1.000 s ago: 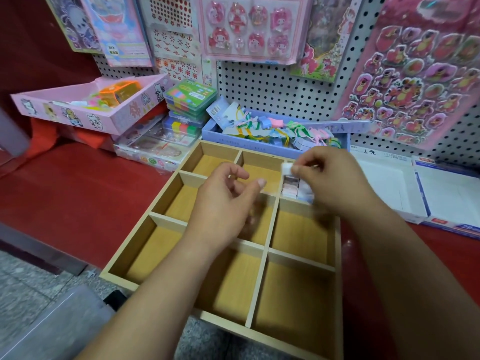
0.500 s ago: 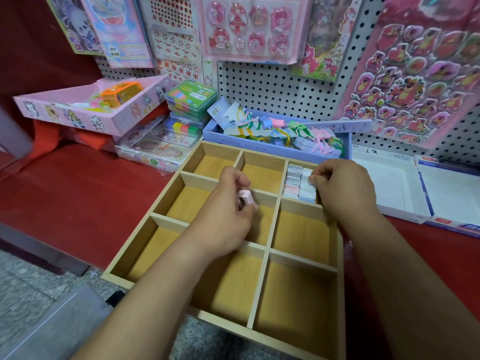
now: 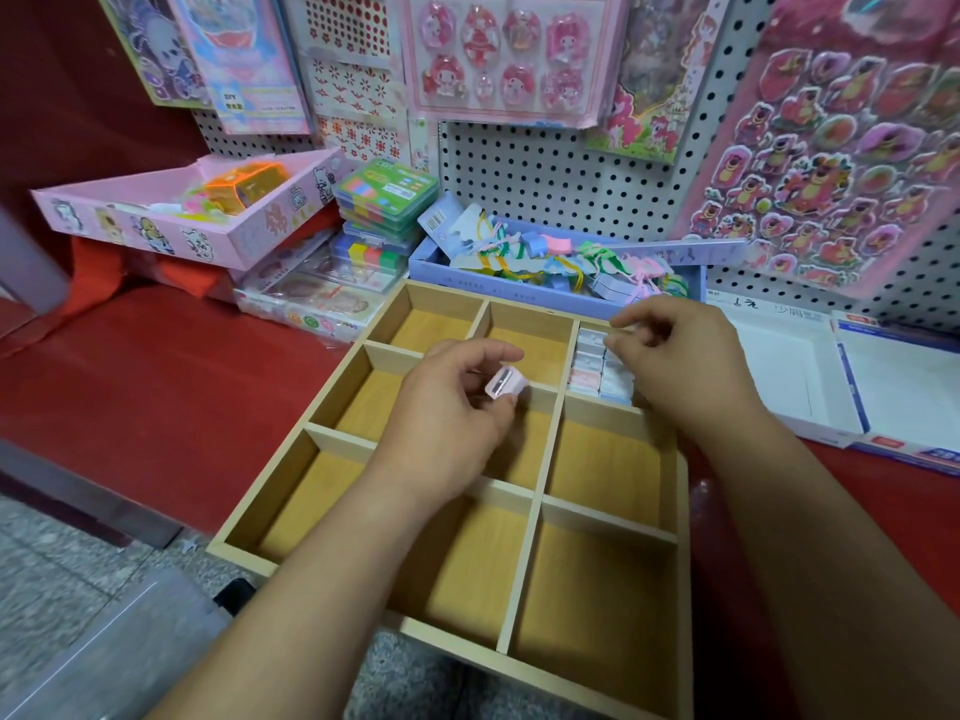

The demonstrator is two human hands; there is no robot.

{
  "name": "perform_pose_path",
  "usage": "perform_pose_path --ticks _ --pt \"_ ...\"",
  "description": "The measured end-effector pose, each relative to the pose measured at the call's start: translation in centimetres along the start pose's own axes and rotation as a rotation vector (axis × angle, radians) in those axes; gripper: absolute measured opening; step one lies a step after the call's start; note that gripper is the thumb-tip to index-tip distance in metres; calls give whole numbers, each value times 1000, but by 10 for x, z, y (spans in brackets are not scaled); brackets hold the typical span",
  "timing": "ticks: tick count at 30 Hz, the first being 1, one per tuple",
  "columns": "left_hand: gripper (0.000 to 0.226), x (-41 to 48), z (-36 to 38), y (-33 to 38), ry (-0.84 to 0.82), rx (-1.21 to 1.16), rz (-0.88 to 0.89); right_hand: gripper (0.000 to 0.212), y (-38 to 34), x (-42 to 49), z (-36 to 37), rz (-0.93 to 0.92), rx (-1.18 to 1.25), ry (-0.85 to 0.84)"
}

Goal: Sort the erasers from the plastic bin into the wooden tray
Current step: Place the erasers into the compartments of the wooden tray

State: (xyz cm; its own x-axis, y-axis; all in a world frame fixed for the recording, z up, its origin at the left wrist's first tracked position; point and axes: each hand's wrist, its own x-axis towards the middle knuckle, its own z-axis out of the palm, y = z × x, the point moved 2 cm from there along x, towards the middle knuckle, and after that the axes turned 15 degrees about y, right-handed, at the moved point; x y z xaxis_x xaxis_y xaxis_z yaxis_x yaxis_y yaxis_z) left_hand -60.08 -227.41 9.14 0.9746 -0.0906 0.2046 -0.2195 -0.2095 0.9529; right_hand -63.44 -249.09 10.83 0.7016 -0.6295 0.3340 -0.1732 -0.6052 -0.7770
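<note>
Centrally, the left hand [image 3: 452,413] pinches a pink eraser [image 3: 505,383] between thumb and curled fingers, holding it above the middle column of the wooden tray [image 3: 608,529]. Right hand [image 3: 691,366] hovers with bent fingers over the far right compartment, where stored erasers [image 3: 597,368] stand packed in two rows; whether its fingertips hold anything cannot be told. Tray rests on a red surface [image 3: 156,381], near edge projecting past it. Blue box [image 3: 441,267] of trinkets sits just behind the tray; plastic bin [image 3: 119,652], translucent and blurred, lies at lower left.
</note>
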Motion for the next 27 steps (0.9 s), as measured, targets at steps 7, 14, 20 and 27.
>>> perform_pose_path --ticks 7,14,20,27 --pt "38 2 -1 -3 4 -116 -49 29 -53 -30 13 -164 183 -530" --pt "15 4 -8 1 100 3 49 19 -37 -22 21 -115 187 -269" --pt "30 2 -20 -4 77 556 291 9 -6 -5 4 -112 -169 36" --pt "44 -2 -17 -1 -23 739 316 16 -7 -7 19 -118 -380 -17"
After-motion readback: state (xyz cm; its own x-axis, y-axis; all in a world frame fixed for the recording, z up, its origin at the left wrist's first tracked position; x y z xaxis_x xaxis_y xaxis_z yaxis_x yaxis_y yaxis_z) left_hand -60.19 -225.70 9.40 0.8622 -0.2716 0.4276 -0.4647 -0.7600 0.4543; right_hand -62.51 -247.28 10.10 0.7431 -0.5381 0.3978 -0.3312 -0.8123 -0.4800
